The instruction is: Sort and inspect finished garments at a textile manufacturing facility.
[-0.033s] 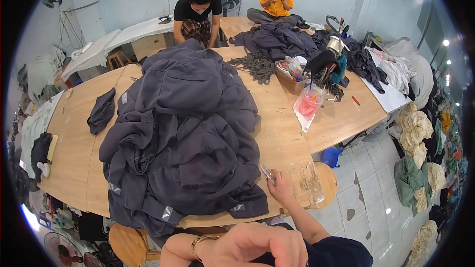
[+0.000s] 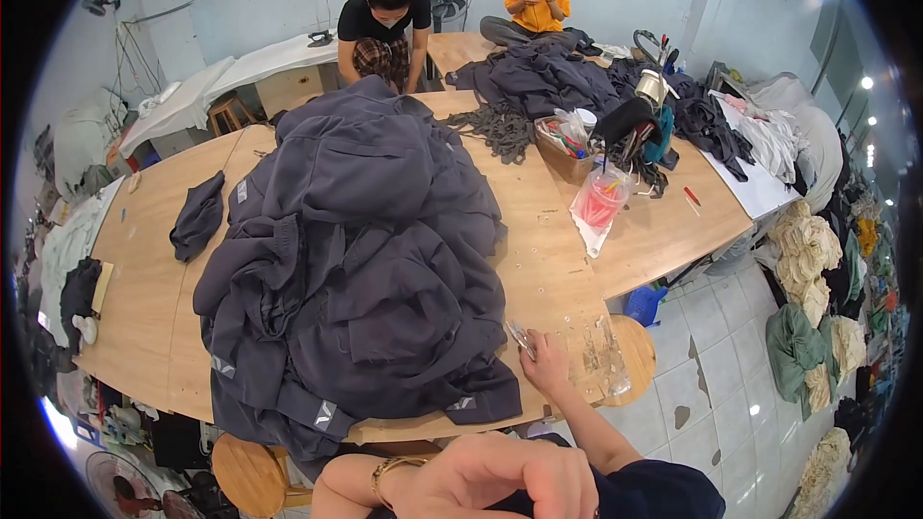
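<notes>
A large heap of dark grey garments (image 2: 385, 231) lies on the wooden table (image 2: 538, 231) in front of me. Some pieces at its near edge carry small light patches. My right hand (image 2: 545, 361) rests on the table just right of the heap, closed around small metal thread snips (image 2: 521, 337) whose tips point away from me. Close to the camera, at the bottom, my left hand (image 2: 500, 473) is raised with its fingers curled, a gold bracelet on the wrist. What those fingers hold, if anything, is hidden.
Farther right stand a pink drink in a plastic bag (image 2: 601, 200) and a box of small tools (image 2: 567, 144). Red-handled snips (image 2: 692, 200) lie beyond. One person (image 2: 385, 34) bends behind the heap; another (image 2: 536, 0) sits on the far table. Wooden stools (image 2: 630, 360) flank the near edge.
</notes>
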Demonstrator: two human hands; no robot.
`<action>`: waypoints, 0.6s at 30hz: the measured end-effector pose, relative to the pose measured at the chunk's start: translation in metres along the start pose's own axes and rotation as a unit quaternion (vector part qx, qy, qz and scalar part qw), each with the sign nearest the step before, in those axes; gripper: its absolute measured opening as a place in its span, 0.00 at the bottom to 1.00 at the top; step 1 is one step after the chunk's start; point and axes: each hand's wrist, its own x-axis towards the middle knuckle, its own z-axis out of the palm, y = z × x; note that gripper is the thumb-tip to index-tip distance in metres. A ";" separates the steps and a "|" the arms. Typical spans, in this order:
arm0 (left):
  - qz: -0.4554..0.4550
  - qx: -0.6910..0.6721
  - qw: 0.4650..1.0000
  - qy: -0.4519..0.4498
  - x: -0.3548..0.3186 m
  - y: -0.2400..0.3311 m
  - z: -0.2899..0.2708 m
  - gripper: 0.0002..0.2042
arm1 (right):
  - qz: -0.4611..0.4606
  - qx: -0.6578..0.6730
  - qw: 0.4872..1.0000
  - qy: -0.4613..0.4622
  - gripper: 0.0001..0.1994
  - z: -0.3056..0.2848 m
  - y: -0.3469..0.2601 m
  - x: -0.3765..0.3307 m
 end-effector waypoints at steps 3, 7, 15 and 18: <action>0.044 -0.012 0.999 -0.010 -0.004 -0.017 -0.008 0.08 | -0.004 0.002 1.000 0.001 0.20 0.002 -0.002 0.000; 0.081 -0.020 0.996 -0.023 -0.007 -0.023 -0.013 0.09 | 0.001 0.001 1.000 -0.005 0.19 0.002 -0.002 0.001; 0.050 -0.012 0.999 -0.014 -0.002 -0.007 -0.009 0.09 | -0.014 0.007 1.000 0.016 0.18 0.004 0.001 0.001; 0.013 0.000 1.000 -0.001 0.000 0.001 -0.008 0.09 | -0.011 0.005 1.000 0.011 0.18 0.001 -0.002 0.001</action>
